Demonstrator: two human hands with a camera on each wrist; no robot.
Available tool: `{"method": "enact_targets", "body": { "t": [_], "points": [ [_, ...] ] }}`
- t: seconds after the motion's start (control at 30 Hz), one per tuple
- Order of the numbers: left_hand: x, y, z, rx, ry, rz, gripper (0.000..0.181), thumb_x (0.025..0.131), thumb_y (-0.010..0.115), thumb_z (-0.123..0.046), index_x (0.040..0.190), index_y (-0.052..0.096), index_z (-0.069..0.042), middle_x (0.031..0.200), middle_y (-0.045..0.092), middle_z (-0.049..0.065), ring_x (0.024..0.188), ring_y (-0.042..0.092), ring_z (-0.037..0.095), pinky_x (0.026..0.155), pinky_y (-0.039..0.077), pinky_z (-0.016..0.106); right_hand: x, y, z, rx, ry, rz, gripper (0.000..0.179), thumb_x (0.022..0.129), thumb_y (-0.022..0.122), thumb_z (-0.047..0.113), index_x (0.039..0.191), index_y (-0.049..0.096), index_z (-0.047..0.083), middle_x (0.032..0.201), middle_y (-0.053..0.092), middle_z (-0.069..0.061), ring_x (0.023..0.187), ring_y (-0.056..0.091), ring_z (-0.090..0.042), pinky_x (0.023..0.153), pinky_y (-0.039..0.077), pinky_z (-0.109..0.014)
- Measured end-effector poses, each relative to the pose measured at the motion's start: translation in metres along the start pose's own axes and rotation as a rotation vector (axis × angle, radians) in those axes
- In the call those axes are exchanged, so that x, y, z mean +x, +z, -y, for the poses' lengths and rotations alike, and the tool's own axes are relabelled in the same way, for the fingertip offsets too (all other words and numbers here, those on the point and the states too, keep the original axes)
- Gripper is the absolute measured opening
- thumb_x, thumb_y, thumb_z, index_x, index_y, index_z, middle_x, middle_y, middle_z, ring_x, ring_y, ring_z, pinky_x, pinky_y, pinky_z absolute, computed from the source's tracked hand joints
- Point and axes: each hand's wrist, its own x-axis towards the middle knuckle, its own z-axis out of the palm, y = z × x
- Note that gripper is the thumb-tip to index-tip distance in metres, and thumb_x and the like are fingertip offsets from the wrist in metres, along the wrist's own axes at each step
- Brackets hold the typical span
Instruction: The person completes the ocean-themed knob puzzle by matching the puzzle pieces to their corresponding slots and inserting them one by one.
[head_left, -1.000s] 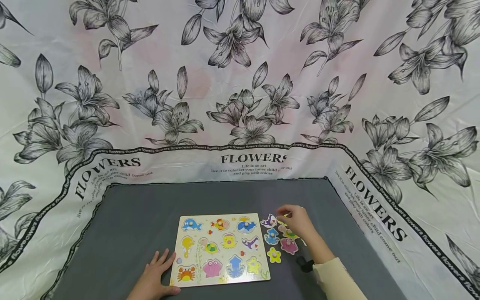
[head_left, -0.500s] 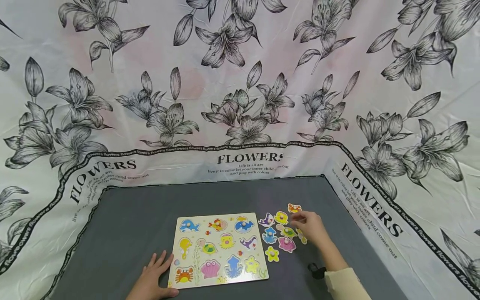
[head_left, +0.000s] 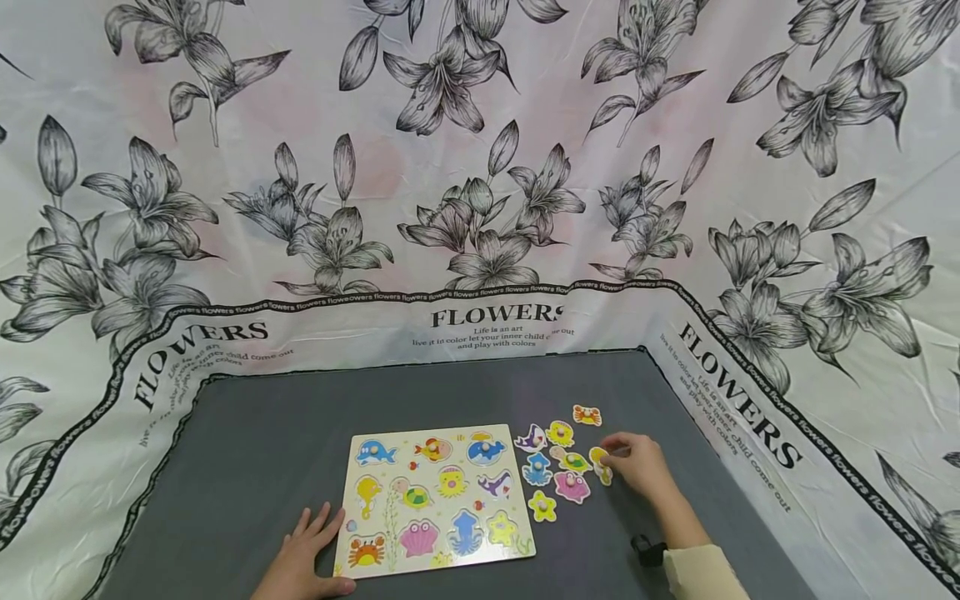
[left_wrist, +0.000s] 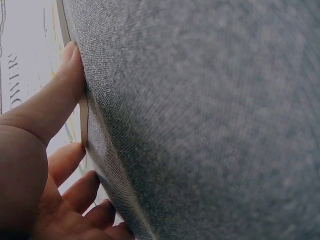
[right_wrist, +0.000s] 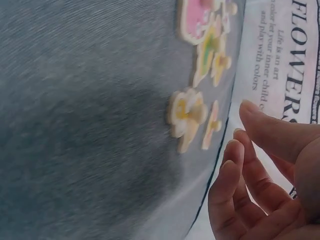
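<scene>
A wooden sea-animal puzzle board lies on the grey table mat. My left hand rests flat on the mat with straight fingers, and its thumb touches the board's lower-left edge. Several loose animal pieces lie right of the board: an orange crab, a green turtle, a pink piece and a yellow star. My right hand hovers beside a yellow piece, with its fingers loosely curled and holding nothing.
White cloth printed with black flowers and "FLOWERS" lettering rises behind and beside the mat. The mat's right edge runs close to my right hand. A black strap sits at my right wrist.
My right hand set the orange crab piece down at the back of the loose pieces and drew back to the right and nearer. My left hand stayed put.
</scene>
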Motion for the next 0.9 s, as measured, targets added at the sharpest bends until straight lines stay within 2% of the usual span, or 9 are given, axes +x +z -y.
{"method": "enact_targets", "body": {
  "t": [0.23,0.43,0.57,0.9],
  "points": [
    [0.001,-0.001,0.000,0.015,0.004,0.005,0.113,0.065,0.090,-0.051,0.154,0.040,-0.002,0.159,0.025,0.034,0.143,0.008,0.065,0.105,0.016,0.083,0.002,0.006,-0.012,0.009,0.026,0.019,0.019,0.084,0.080,0.006,0.102,0.076,0.003,0.098,0.074,-0.010,0.081,0.067,-0.017,0.064,0.051,-0.031],
    [0.001,-0.001,0.000,0.027,0.009,0.020,0.113,0.066,0.089,-0.052,0.154,0.039,-0.002,0.158,0.025,0.036,0.142,0.009,0.067,0.104,0.017,0.084,0.004,0.014,-0.020,-0.011,0.045,0.025,0.016,0.082,0.082,0.005,0.097,0.076,0.003,0.088,0.072,-0.006,0.076,0.062,-0.014,0.066,0.049,-0.030],
    [0.000,0.000,0.001,0.026,0.014,0.015,0.113,0.066,0.089,-0.052,0.154,0.039,-0.002,0.158,0.025,0.036,0.142,0.009,0.067,0.103,0.017,0.084,0.004,0.017,-0.021,-0.014,0.069,0.021,0.013,0.084,0.080,0.005,0.096,0.076,0.004,0.086,0.072,-0.004,0.075,0.061,-0.013,0.067,0.049,-0.030],
    [-0.002,-0.002,-0.001,-0.001,0.005,0.010,0.113,0.065,0.090,-0.050,0.154,0.039,-0.003,0.159,0.025,0.034,0.143,0.007,0.065,0.105,0.015,0.083,0.006,0.020,-0.022,-0.031,0.060,-0.005,0.008,0.085,0.079,0.006,0.092,0.076,0.004,0.083,0.071,-0.003,0.073,0.060,-0.014,0.066,0.048,-0.031]
  ]
}}
